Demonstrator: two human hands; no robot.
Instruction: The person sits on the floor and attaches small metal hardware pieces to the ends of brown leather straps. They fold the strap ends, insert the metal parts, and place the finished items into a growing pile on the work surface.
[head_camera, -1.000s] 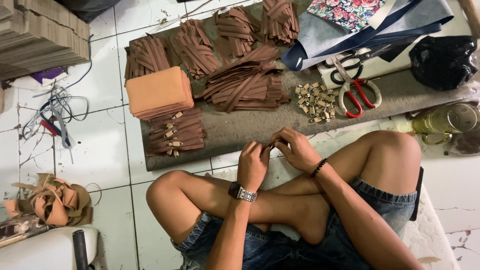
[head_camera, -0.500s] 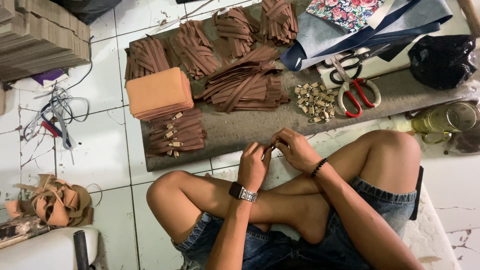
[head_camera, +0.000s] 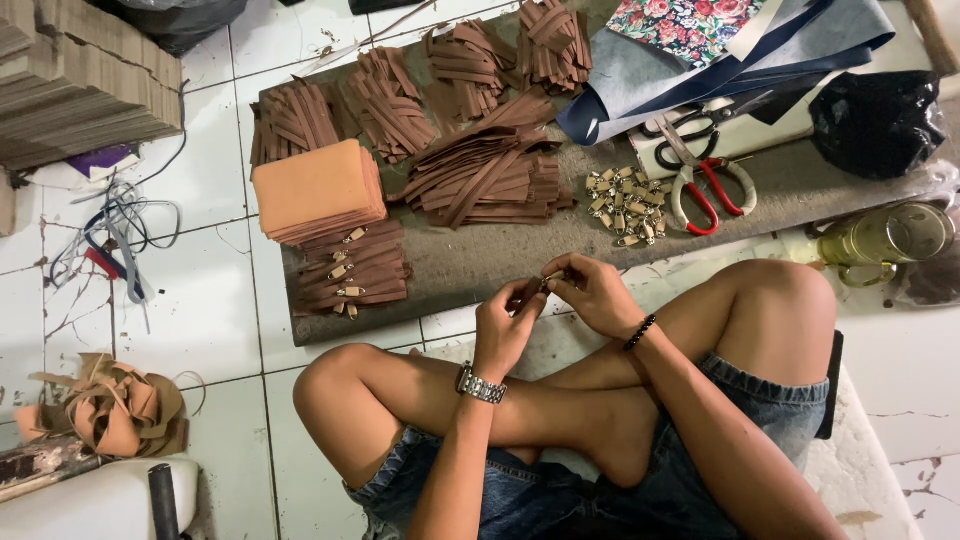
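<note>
Your left hand (head_camera: 507, 322) and right hand (head_camera: 592, 292) pinch one metal clasp (head_camera: 549, 282); finished clasped straps (head_camera: 350, 268) lie at ten o'clock, loose clasps (head_camera: 620, 205) at one.

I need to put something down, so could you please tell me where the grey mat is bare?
Bare grey mat lies between the clipped brown straps and small metal clips, beyond both hands. The mat's far half is crowded with brown strap piles.

Leathercraft workshop: strap piles (head_camera: 490, 180), scissors (head_camera: 705, 180)
</note>
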